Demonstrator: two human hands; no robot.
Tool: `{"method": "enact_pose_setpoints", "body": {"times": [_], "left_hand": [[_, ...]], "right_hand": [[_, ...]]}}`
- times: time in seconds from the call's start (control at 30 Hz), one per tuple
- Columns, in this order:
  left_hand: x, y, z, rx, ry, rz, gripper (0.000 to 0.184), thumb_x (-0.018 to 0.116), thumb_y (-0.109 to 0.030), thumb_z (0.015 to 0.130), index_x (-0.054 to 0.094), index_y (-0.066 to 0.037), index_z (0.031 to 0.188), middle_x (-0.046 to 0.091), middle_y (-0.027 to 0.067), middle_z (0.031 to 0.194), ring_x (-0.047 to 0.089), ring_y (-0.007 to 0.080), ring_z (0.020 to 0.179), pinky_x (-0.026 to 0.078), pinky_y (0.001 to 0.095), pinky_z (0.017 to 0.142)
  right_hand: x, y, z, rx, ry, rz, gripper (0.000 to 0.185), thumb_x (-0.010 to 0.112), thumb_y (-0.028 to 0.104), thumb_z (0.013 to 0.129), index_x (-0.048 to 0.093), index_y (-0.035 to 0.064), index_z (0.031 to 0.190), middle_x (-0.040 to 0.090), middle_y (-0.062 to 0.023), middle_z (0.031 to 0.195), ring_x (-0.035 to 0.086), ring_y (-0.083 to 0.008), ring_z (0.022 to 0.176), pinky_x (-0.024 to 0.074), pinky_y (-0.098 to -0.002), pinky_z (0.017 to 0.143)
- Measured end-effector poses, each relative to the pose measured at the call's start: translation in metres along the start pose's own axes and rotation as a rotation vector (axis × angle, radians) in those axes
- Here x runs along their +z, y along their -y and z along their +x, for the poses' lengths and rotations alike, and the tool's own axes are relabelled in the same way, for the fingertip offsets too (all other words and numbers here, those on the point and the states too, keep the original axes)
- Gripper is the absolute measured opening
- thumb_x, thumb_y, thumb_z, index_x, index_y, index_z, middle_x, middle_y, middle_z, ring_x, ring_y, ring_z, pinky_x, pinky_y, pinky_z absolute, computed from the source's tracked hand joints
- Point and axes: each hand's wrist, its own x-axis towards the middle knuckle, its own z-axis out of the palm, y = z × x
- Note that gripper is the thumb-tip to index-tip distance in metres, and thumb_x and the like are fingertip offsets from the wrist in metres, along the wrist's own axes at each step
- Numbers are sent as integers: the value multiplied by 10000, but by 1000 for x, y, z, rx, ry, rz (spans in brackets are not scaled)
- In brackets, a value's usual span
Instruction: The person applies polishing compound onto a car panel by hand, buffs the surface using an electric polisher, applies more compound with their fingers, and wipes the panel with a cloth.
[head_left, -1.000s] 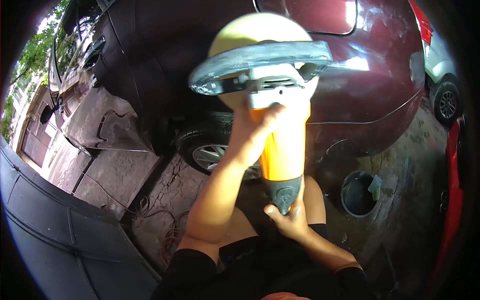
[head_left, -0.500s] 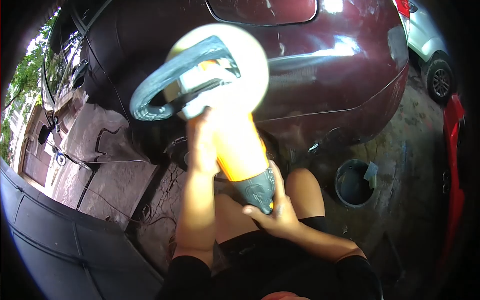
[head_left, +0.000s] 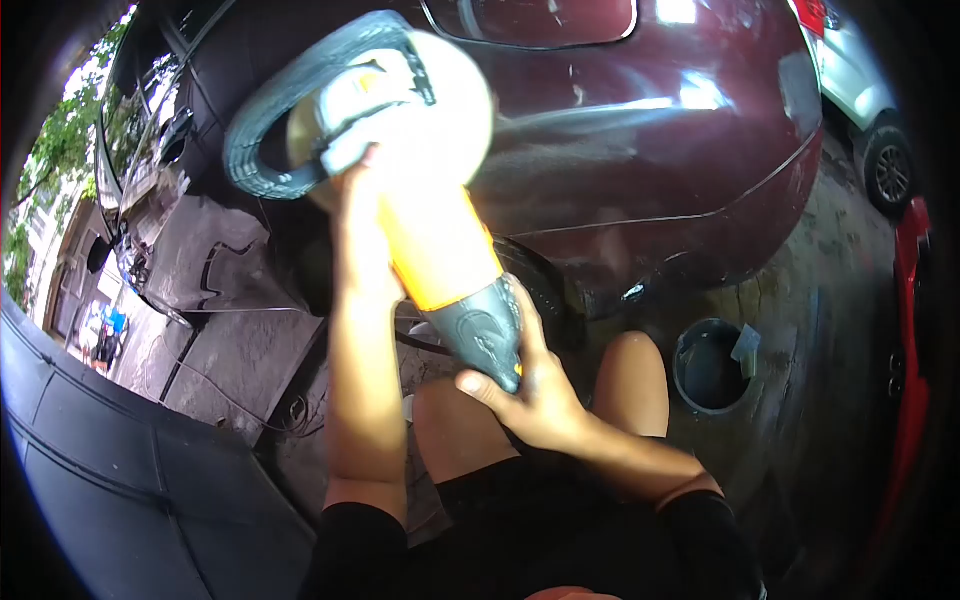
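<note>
1. Left hand (head_left: 362, 235) grasps the orange-and-black power tool (head_left: 445, 245) near its head, just below the grey loop handle (head_left: 255, 140).
2. I see the right hand (head_left: 540, 400) wrapped around the tool's black tapered rear end.
3. The tool is tilted across my view, its round pale pad (head_left: 468, 105) before the glossy maroon car (head_left: 650, 160); I can't tell whether they touch.
4. A round dark bucket (head_left: 679, 372) stands right of the knees.

Head-worn camera looks forward and down past the wearer's arms (head_left: 368, 380).
</note>
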Motion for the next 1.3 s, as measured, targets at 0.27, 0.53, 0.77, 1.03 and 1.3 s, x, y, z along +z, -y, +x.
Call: {"method": "enact_pose_setpoints", "body": {"times": [0.27, 0.53, 0.77, 1.03, 1.3], "left_hand": [[4, 29, -22, -102, 226, -39, 645, 544, -538, 1048, 560, -5, 1413, 704, 162, 1241, 732, 281, 1058, 612, 430, 913], [77, 59, -43, 51, 221, 90, 560, 801, -222, 945, 563, 20, 1390, 663, 107, 1281, 659, 178, 1160, 536, 357, 1028], [35, 38, -4, 63, 120, 171, 625, 547, -510, 1051, 530, 4, 1406, 707, 180, 1175, 749, 299, 961, 634, 431, 853], [38, 34, -28, 1, 173, 118, 635, 525, -530, 1061, 531, -15, 1431, 666, 151, 1293, 705, 279, 1094, 583, 436, 975], [28, 60, -43, 52, 190, 53, 602, 521, -536, 1070, 533, -56, 1434, 641, 120, 1334, 670, 257, 1181, 558, 411, 1015]], "right_hand": [[-9, -6, -38, 14, -73, -81, 1145, 814, 354, 959, -18, 66, 1690, 440, -348, 1582, 572, -435, 1403, 488, -459, 1128], [-9, -23, -87, 158, -240, 138, 1159, 829, 251, 950, -48, -3, 1664, 355, -263, 1613, 422, -323, 1493, 358, -446, 1215], [-18, -4, -33, 41, -112, -78, 1157, 806, 341, 969, -65, 57, 1675, 600, -347, 1413, 637, -440, 1316, 510, -467, 1098], [-20, -6, -43, 47, -89, -30, 1158, 803, 355, 970, -54, 12, 1670, 517, -350, 1487, 574, -415, 1378, 466, -458, 1134], [-32, -16, -61, 106, -37, -85, 1174, 803, 401, 963, -59, 37, 1672, 584, -378, 1413, 656, -464, 1285, 525, -460, 1087]]}}
